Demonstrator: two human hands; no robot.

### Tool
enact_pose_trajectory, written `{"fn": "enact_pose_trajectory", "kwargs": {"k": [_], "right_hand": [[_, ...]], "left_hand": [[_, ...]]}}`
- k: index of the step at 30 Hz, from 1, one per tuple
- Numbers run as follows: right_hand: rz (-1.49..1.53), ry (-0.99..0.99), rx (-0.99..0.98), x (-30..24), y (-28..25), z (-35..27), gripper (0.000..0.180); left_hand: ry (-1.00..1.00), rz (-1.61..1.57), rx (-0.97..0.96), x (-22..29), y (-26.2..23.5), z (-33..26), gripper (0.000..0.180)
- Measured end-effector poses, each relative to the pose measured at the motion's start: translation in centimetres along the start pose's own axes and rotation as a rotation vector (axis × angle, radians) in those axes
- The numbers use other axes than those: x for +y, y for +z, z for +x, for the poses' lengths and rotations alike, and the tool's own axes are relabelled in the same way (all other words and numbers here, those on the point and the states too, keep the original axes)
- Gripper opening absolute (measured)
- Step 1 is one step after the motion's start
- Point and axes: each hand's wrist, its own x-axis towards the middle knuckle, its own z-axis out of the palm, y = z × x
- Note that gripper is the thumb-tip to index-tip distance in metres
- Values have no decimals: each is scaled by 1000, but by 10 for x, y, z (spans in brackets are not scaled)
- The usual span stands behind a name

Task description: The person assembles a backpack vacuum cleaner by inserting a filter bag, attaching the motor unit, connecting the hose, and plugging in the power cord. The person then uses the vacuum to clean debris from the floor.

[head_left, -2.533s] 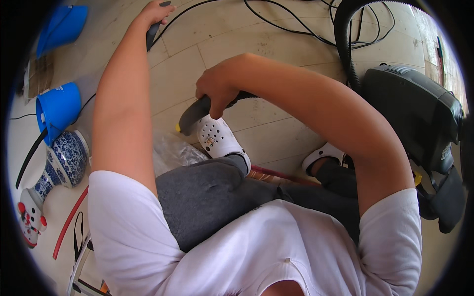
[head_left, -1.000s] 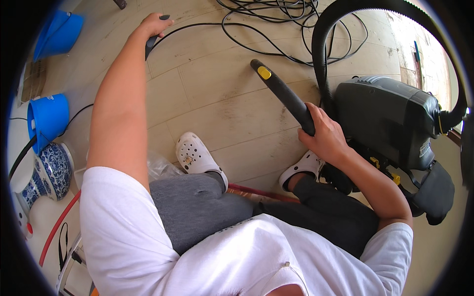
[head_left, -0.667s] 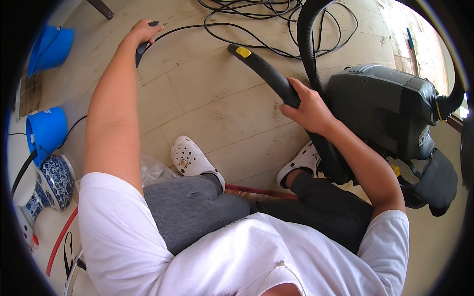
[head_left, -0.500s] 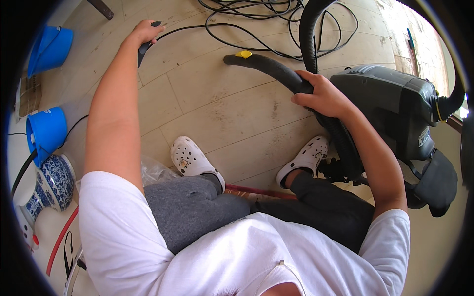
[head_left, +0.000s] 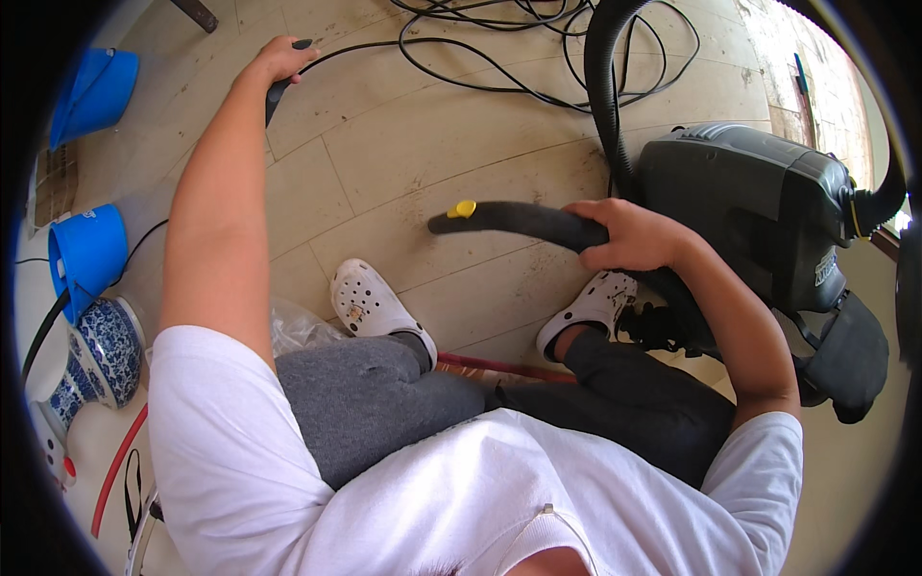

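Note:
My left hand (head_left: 286, 61) reaches far to the left and is closed round a black handle (head_left: 278, 96). A black cable runs rightward from beside that hand; the handle's lower end is hidden by my arm. In my right hand (head_left: 636, 235) is a curved black vacuum hose handle (head_left: 523, 217), gripped from above, with a yellow slider (head_left: 463, 208) near its free tip. The tip points left, above the floor. To the right stands the dark grey vacuum cleaner (head_left: 744, 182), with a ribbed hose (head_left: 603, 101) arching up beside it.
Loops of black cable (head_left: 538, 88) lie on the tiled floor ahead. Two blue buckets (head_left: 113, 91) and a blue-and-white vase (head_left: 113, 355) are at the left. A red hose (head_left: 509, 367) crosses near my white clogs (head_left: 375, 302), beside clear plastic (head_left: 298, 331).
My right hand has lowered the hose handle toward me, and its tip has swung nearer to my feet. My left hand is almost unmoved, still holding the black handle.

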Motion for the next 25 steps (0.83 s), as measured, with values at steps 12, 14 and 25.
{"fn": "enact_pose_trajectory", "kwargs": {"k": [12, 14, 25], "right_hand": [[-366, -128, 363, -9, 53, 5, 60], [-364, -91, 368, -9, 57, 5, 59], [-150, 306, 442, 5, 34, -55, 59]], "left_hand": [[-15, 13, 5, -1, -3, -6, 37], [-22, 21, -13, -6, -6, -2, 36], [-42, 50, -13, -14, -1, 1, 44]]}}
